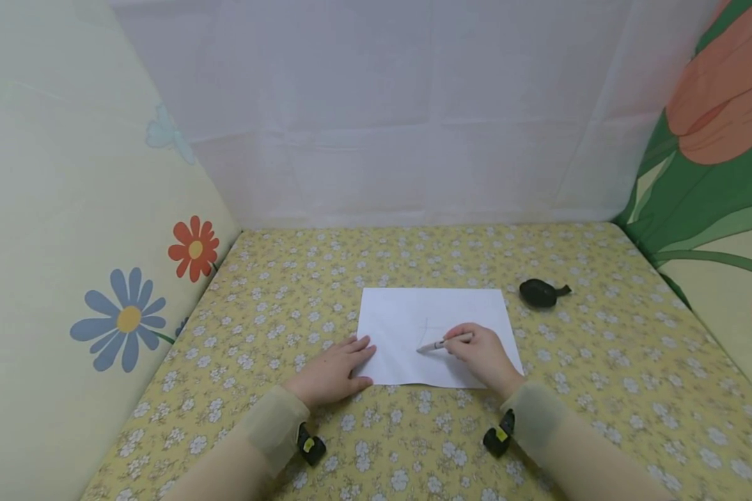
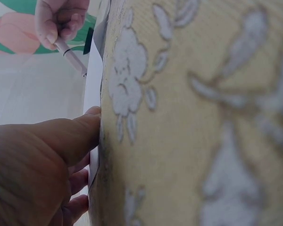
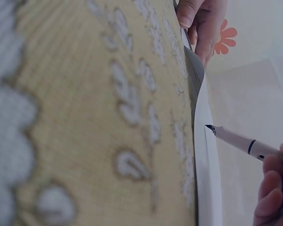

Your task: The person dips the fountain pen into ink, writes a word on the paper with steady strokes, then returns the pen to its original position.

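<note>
A white sheet of paper (image 1: 388, 306) lies on the table with a few faint thin lines drawn near its middle. My right hand (image 1: 481, 355) pinches a pale fountain pen (image 3: 233, 139), its dark nib at the paper's surface by the lower end of the drawn line. Across the sheet's left edge rests my left hand (image 1: 333, 369), fingers spread and fairly straight, fingertips on the paper. In the left wrist view, the thumb (image 2: 87, 127) of that hand lies along the edge of the sheet. The paper's near edge bulges up slightly in the right wrist view.
A black rounded object (image 1: 537, 293) with a short tail sits to the right beyond the paper. Yellow flowered cloth (image 1: 288, 278) covers the table. A white sheet (image 1: 413, 125) hangs behind, and flower-printed walls (image 1: 56, 229) stand on both sides.
</note>
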Motion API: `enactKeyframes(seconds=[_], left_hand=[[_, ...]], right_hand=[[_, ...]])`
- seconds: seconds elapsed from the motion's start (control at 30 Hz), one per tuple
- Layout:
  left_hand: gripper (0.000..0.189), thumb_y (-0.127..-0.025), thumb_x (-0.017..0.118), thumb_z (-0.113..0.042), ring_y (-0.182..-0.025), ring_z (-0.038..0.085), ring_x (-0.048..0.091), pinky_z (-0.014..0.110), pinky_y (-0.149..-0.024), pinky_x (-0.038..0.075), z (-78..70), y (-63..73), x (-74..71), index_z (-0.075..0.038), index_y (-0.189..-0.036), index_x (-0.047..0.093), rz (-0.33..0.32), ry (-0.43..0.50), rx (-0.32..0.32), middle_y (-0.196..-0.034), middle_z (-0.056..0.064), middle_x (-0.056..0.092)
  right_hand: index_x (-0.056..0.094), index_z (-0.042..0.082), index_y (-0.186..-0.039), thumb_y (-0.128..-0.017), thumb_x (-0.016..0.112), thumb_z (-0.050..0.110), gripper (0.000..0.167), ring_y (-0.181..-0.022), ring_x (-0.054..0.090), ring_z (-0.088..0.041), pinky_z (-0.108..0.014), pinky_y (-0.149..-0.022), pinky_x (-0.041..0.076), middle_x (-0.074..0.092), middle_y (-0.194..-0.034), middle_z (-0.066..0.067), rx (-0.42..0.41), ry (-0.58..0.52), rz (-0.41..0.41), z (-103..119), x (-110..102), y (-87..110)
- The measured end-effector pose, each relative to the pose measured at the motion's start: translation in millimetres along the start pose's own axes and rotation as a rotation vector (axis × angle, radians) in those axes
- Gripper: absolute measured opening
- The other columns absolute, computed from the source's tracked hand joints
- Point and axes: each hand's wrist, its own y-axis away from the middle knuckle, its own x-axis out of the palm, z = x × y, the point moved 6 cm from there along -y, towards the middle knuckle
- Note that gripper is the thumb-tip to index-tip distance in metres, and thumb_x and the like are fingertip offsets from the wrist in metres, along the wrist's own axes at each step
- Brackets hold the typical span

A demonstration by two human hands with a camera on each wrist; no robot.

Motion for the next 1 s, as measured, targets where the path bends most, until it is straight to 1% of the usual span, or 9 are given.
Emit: enactKeyframes(seconds=[0.17, 0.4, 0.77, 0.87, 1.0], left_hand=[[0.063, -0.097, 0.055, -0.042, -0.145, 0.028, 0.018, 0.05, -0.116, 0.019, -0.3, 0.3, -0.2, -0.014, -0.15, 0.036, -0.004, 0.001, 0.005, -0.158, 0.003, 0.024], [0.063, -0.097, 0.055, -0.041, -0.145, 0.029, 0.018, 0.051, -0.115, 0.019, -1.0, 1.2, -0.3, -0.014, -0.15, 0.036, -0.009, 0.001, 0.011, -0.158, 0.004, 0.024], [0.064, -0.096, 0.056, -0.042, -0.145, 0.028, 0.018, 0.051, -0.115, 0.02, 0.3, 0.1, -0.3, -0.014, -0.15, 0.035, -0.009, -0.009, 0.003, -0.158, 0.003, 0.024], [0.063, -0.097, 0.056, -0.041, -0.145, 0.029, 0.019, 0.052, -0.115, 0.021, -0.8, 0.6, -1.8, -0.013, -0.15, 0.036, -0.016, -0.005, 0.013, -0.157, 0.004, 0.025], [0.06, -0.098, 0.054, -0.04, -0.145, 0.03, 0.018, 0.053, -0.114, 0.021, -2.4, 2.2, -2.8, -0.017, -0.15, 0.037, -0.015, -0.01, 0.037, -0.158, 0.005, 0.024]], right_hand=[[0.068, 0.008, -0.095, -0.087, 0.064, 0.016, 0.011, -0.057, 0.039, -0.017, -0.028, -0.052, 0.035, 0.065, -0.077, -0.011, -0.019, 0.006, 0.011, 1, 0, 0.4], [0.067, 0.009, -0.096, -0.088, 0.062, 0.015, 0.012, -0.056, 0.038, -0.017, -0.028, -0.052, 0.036, 0.064, -0.076, -0.012, -0.025, -0.007, 0.02, 1, -1, 1.1], [0.066, 0.009, -0.1, -0.089, 0.062, 0.02, 0.016, -0.06, 0.04, -0.018, -0.027, -0.053, 0.036, 0.063, -0.084, -0.014, -0.013, -0.043, -0.019, 2, -6, -0.4], [0.066, 0.01, -0.103, -0.09, 0.062, 0.022, 0.018, -0.061, 0.042, -0.017, -0.027, -0.054, 0.038, 0.063, -0.086, -0.012, 0.003, -0.043, -0.041, 2, -10, -2.2], [0.066, 0.011, -0.105, -0.091, 0.062, 0.024, 0.02, -0.063, 0.042, -0.017, -0.028, -0.055, 0.039, 0.063, -0.091, -0.012, 0.029, -0.051, -0.082, 0, -17, -5.3]])
